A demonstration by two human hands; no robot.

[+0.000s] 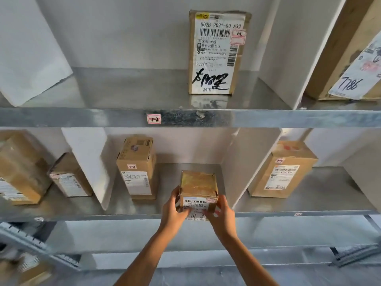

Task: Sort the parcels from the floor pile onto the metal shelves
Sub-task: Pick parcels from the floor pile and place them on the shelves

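Observation:
A small taped cardboard parcel (198, 186) with a barcode label stands at the front edge of the lower metal shelf (127, 212), in the middle bay. My left hand (174, 209) grips its left side and my right hand (223, 213) grips its right side, fingers curled round the lower front corners. A taller parcel (137, 168) marked 2-2 stands to its left in the same bay. On the upper shelf (103, 117), tagged 1-2, a tall parcel (216, 52) with a large white label stands upright.
White dividers (88, 162) split the shelves into bays. Two parcels (70, 178) stand in the lower left bay, one parcel (283, 170) in the lower right bay, and a leaning box (350, 58) marked 7786 at the upper right. A further shelf level lies below.

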